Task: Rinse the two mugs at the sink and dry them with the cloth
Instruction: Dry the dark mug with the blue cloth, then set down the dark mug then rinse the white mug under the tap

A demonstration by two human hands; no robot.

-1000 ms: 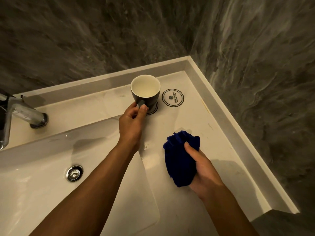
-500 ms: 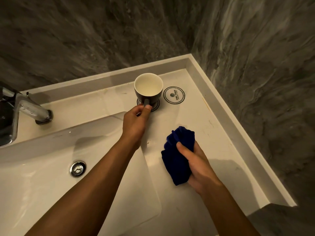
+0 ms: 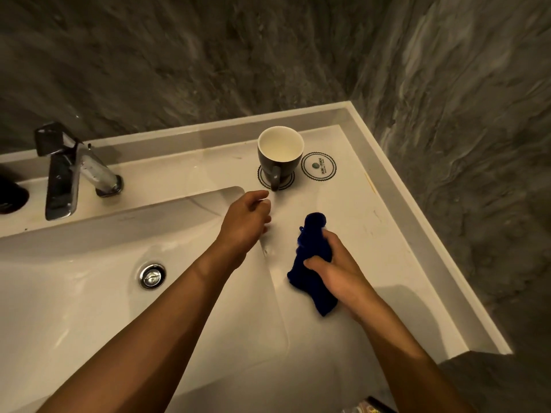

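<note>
At the far left the chrome tap (image 3: pixel 74 174) stands on the back ledge, its spout reaching over the white sink (image 3: pixel 74 293), and the round metal drain plug (image 3: pixel 152 276) sits in the bottom of the basin. My left hand (image 3: pixel 246 223) hovers over the basin's right edge, its grip loose and empty, fingers half curled and touching nothing; the mug's handle lies just beyond my fingertips. The dark mug (image 3: pixel 280 155), white inside, stands upright on a round coaster (image 3: pixel 262 178) on the table (image 3: pixel 372 234), handle turned toward me. A second coaster (image 3: pixel 318 167) lies bare just to its right, near the corner. Only this one mug is in view. My right hand (image 3: pixel 340 272) rests low on the table, its grip pressed around the bunched blue cloth (image 3: pixel 313 254), which sticks out above and below my fist.
</note>
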